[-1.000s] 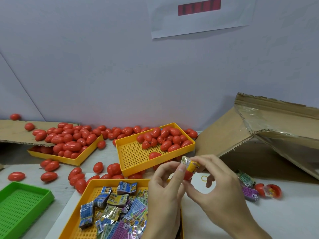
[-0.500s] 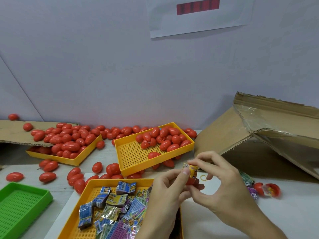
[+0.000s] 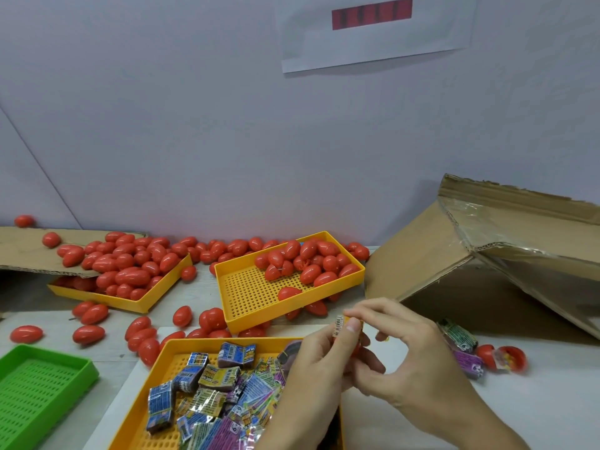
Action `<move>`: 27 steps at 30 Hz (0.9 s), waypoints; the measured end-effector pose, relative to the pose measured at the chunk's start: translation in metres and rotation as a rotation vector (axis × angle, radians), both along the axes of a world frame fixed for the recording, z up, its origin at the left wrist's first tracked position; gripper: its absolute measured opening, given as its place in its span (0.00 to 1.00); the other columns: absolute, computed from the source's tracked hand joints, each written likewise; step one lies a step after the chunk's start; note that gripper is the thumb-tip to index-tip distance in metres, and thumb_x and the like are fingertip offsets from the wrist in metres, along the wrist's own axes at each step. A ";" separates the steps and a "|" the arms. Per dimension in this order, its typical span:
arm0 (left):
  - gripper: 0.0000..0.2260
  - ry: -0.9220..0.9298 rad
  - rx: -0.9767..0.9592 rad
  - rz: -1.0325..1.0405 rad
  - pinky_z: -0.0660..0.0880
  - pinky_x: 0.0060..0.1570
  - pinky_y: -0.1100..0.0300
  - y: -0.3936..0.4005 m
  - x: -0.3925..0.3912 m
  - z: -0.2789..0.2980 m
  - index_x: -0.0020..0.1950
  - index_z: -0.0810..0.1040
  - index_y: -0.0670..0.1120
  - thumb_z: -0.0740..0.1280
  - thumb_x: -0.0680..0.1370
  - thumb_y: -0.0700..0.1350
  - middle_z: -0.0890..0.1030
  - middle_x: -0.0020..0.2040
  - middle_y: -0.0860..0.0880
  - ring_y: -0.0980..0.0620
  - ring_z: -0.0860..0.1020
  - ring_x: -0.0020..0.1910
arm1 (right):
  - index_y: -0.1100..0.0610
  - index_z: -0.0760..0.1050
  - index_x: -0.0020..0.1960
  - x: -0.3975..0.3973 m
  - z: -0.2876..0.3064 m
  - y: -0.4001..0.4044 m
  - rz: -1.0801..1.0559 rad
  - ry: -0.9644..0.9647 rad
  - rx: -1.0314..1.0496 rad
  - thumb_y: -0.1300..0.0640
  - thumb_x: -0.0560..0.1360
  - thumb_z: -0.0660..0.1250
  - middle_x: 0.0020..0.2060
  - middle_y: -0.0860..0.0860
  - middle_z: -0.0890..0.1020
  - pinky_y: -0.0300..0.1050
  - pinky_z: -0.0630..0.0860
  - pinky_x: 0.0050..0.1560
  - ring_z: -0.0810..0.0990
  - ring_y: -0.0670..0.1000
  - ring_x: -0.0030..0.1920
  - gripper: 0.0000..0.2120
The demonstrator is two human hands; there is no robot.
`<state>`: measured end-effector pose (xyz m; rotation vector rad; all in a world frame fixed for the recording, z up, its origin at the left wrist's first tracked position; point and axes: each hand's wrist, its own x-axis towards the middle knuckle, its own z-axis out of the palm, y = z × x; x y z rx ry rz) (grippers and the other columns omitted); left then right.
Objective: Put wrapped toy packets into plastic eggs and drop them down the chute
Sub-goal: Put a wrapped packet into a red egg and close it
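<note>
Head view over a packing table (image 3: 535, 401): a person's left hand (image 3: 311, 368) and right hand (image 3: 412, 362) meet near the front edge, both pinching one yellow packet (image 3: 344, 324) that is being worked down into a red egg (image 3: 355, 347), of which only a sliver shows between the fingers. Neither hand is free; each has fingers curled round the packet and egg. Whether the egg's second half is on cannot be told, so this one looks mid-fill, not yet closed or dropped. Under the left hand, at the front edge, an orange tray (image 3: 156, 384) holds a heap of wrapped packets waiting to be packed. Two more orange trays, one at the back centre (image 3: 246, 293) and one at the back left (image 3: 136, 303), hold red eggs, and many others lie loose on the table around them. A green tray (image 3: 42, 384) sits at the front left corner. At the right, a cardboard chute (image 3: 470, 254) slopes from the back edge; by its mouth lie an opened egg (image 3: 500, 357) and stray packets (image 3: 461, 349). Most of the job appears left to do.
</note>
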<state>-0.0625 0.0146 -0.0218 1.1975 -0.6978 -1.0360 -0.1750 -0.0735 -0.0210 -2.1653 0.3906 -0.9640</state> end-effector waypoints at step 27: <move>0.15 0.186 -0.139 0.039 0.82 0.39 0.58 -0.003 -0.010 0.006 0.44 0.79 0.34 0.67 0.72 0.48 0.81 0.35 0.35 0.45 0.81 0.30 | 0.49 0.82 0.59 -0.002 0.006 0.005 0.007 -0.038 0.074 0.58 0.65 0.75 0.51 0.41 0.82 0.36 0.76 0.48 0.81 0.46 0.53 0.22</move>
